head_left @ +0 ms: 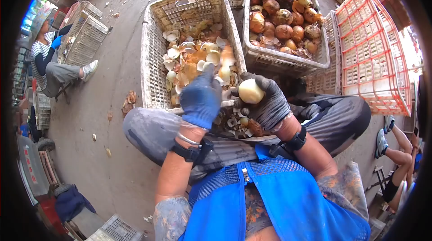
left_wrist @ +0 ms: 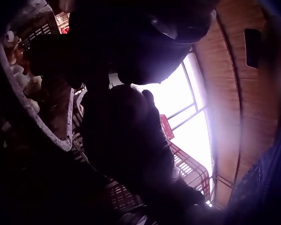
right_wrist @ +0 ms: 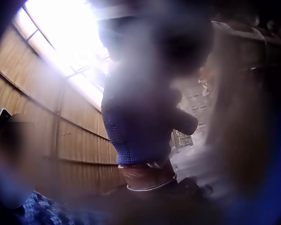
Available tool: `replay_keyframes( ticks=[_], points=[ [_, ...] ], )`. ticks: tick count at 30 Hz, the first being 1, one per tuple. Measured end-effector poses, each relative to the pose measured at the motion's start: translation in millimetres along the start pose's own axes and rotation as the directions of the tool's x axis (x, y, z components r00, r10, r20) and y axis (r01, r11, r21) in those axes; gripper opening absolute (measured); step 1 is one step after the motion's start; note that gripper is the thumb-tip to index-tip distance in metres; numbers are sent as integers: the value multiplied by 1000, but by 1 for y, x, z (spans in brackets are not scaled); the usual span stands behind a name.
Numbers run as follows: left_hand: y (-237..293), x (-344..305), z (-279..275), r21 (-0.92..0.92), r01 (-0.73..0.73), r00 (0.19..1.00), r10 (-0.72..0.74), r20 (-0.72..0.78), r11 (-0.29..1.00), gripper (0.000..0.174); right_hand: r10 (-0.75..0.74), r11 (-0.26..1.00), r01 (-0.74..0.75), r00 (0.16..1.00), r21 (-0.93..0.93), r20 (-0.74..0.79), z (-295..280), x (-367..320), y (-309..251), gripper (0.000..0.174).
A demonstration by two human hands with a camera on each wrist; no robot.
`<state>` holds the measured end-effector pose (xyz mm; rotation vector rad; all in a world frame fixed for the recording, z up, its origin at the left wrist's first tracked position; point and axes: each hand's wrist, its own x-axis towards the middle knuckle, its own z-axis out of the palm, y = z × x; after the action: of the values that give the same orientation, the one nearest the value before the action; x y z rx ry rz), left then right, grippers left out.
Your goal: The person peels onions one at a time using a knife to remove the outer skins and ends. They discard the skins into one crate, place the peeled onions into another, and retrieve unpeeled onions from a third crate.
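Onion (head_left: pixel 251 91) is clamped in right hand (head_left: pixel 271 106), probably for steadiness; grip of left hand (head_left: pixel 200 100) (blurred) I cannot tell.

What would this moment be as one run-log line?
right hand: holds peeled onion | left hand: blurred, grip unclear | peelings: in crate | unpeeled onions: in neighbouring crate

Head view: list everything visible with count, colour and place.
Peeled onion: one, cream, in right hand
Unpeeled onions: many, brown, in right-front crate
Peelings: many, white and brown, mostly left-front crate
Other crates: several, off-white, some red-lined, ahead and both sides
Other people: at least two, mixed clothes, left and right
Cloth: one, dark blue, lower left
Vest: one, blue, lower centre
Left hand: one, blue glove, centre
Right hand: one, grey glove, centre
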<state>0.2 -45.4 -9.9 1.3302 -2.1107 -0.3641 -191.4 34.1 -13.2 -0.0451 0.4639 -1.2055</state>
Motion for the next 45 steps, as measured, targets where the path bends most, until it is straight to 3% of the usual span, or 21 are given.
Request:
replay_keyframes(
  ticks=[2,4,5,9,11,13,15,18,19,21,24,27,29,31,33,35,36,37,38,40,45],
  points=[
    [-9,8,-6,52,86,996,-85,-12,995,39,-21,999,23,996,23,-83,-1,4,-4,52],
    [-5,5,-21,-515,374,927,-306,216,771,46,92,996,-92,996,14,19,-20,8,-13,61],
    [-3,1,-18,-517,376,927,-313,209,769,46,100,995,-100,995,9,21,-22,11,-13,61],
    [19,-8,-3,-640,-33,986,130,105,768,49,108,993,-111,991,-30,-82,17,8,-3,63],
    [41,-7,-29,-673,453,880,-172,443,584,49,39,996,-57,969,-64,-244,36,-1,-5,64],
    [51,-9,-32,-729,547,836,-225,500,411,43,-351,588,195,936,-785,-31,32,-15,-16,67],
    [55,-13,-21,-703,558,828,-242,506,440,36,-385,656,234,921,-718,-52,26,-19,-18,75],
    [56,-18,-11,-716,528,848,-239,473,457,32,-410,345,167,912,-924,12,24,-29,-18,93],
    [54,-20,-8,-711,519,853,-247,459,474,31,-369,81,122,926,-989,85,28,-35,-18,90],
    [49,-23,-2,-707,508,860,-249,444,493,30,-346,47,116,934,-992,93,28,-37,-16,83],
    [37,-29,7,-505,586,775,-258,577,633,38,-389,349,146,921,-926,-1,23,-31,-21,76],
    [41,-40,6,-426,521,766,-185,616,739,47,-478,245,158,878,-957,23,17,-16,-32,60],
    [60,-40,-11,-477,774,561,-102,821,415,49,-370,740,163,909,-652,-193,20,-16,-37,46],
    [49,-47,-8,-462,747,530,-9,848,478,58,-263,930,172,928,-324,-264,2,-11,-42,40],
    [44,-51,-7,-363,863,405,-53,913,350,57,-260,919,192,952,-345,-162,2,-17,-47,42],
    [46,-51,-9,-472,865,493,-110,863,173,56,-247,909,211,967,-359,-57,4,-22,-50,45],
    [46,-50,-11,-570,821,560,-186,807,1,55,-410,426,262,909,-866,74,6,-25,-52,51],
    [45,-46,-12,-567,824,557,-186,809,2,55,-438,-264,172,855,-949,277,11,-29,-53,57],
    [44,-39,-12,-676,636,764,-176,621,372,55,-422,222,-22,899,-975,-117,36,-32,-53,70],
    [36,-34,-9,-532,201,940,-10,340,823,55,-434,160,50,901,-986,-25,32,-33,-48,71],
    [50,-28,-10,-400,8,976,81,204,917,51,-420,51,137,902,-989,103,39,-30,-43,70]
  ],
)
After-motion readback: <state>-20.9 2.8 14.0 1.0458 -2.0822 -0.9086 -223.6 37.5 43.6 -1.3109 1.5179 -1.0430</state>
